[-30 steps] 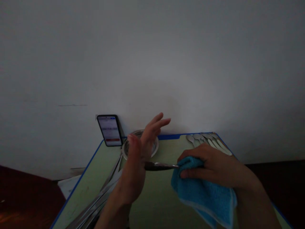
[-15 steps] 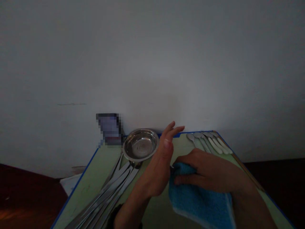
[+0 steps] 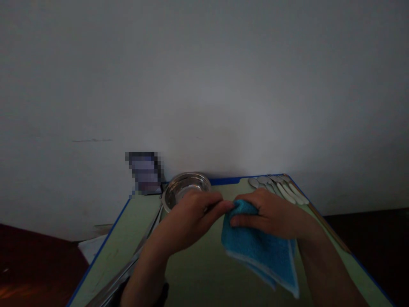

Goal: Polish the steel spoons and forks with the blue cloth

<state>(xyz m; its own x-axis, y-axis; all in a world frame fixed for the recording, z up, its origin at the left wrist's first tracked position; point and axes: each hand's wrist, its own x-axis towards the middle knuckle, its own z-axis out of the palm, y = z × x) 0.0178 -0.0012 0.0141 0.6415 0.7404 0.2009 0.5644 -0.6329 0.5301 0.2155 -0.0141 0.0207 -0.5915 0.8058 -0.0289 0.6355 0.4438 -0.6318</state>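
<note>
My right hand (image 3: 271, 213) is closed on a small blue cloth (image 3: 260, 251), bunched between thumb and fingers, its lower part hanging over the table. Against the bunched edge of the cloth, my left hand (image 3: 200, 215) is closed, fingertips pinched together and meeting the fingers of the right. Whatever the left fingers hold is hidden. The metal utensil seen earlier between the hands does not show clearly now. Behind my left hand stands a round stainless steel bowl (image 3: 172, 187), partly covered by it.
Several spoons and other cutlery with white handles (image 3: 289, 192) lie in a row at the back right of the green table (image 3: 198, 273). Long metal utensils (image 3: 126, 268) lie at the left, partly behind my forearm. A blurred phone (image 3: 145, 172) leans on the wall.
My left hand was open, first with a utensil end at its palm, then moved right to the cloth. Now it has turned and closed its fingers. The right hand keeps the cloth.
</note>
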